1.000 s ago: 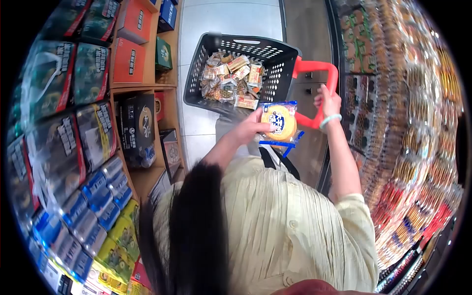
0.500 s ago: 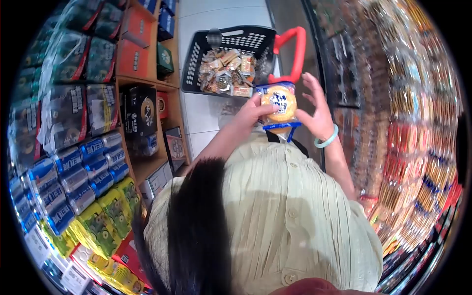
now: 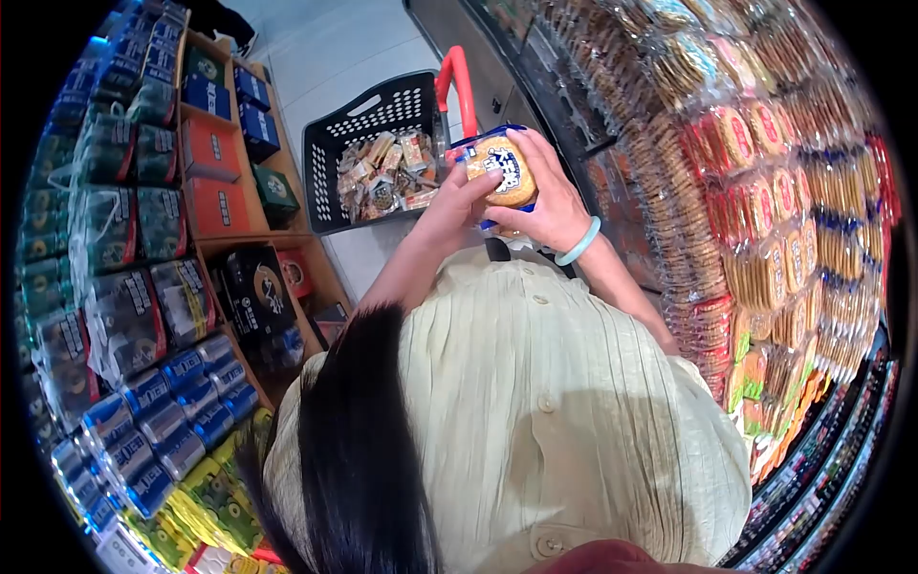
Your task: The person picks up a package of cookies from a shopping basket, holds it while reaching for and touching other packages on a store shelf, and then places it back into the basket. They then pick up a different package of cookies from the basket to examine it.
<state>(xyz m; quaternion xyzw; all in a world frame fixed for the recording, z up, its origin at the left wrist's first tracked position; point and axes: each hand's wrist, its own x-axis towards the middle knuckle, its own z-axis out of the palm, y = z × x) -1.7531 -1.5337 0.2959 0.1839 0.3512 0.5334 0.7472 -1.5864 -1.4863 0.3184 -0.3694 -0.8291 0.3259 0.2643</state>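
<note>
Both hands hold a packet of round crackers (image 3: 514, 191) in a clear and blue wrapper, in front of my chest. My left hand (image 3: 448, 209) grips its left side, with the thumb across the front. Around the right side, the fingers of my right hand (image 3: 555, 203) are wrapped over the top edge and the thumb lies low. A pale green bangle (image 3: 580, 241) circles the right wrist. Just beyond the packet stands a black shopping basket (image 3: 325, 143) with a red handle (image 3: 461, 86). Many small wrapped snacks (image 3: 387, 172) lie inside it.
On the left, shelves hold blue can packs (image 3: 143, 392), green packs (image 3: 215, 488) and boxes, including an orange one (image 3: 215, 206). A display of packaged biscuits (image 3: 755, 220) rises close on the right. Part of another person (image 3: 225, 21) shows at the upper left.
My right hand, which was spread beside the packet, has closed round its right side. The view has turned, so basket, packet and hands sit further left in it.
</note>
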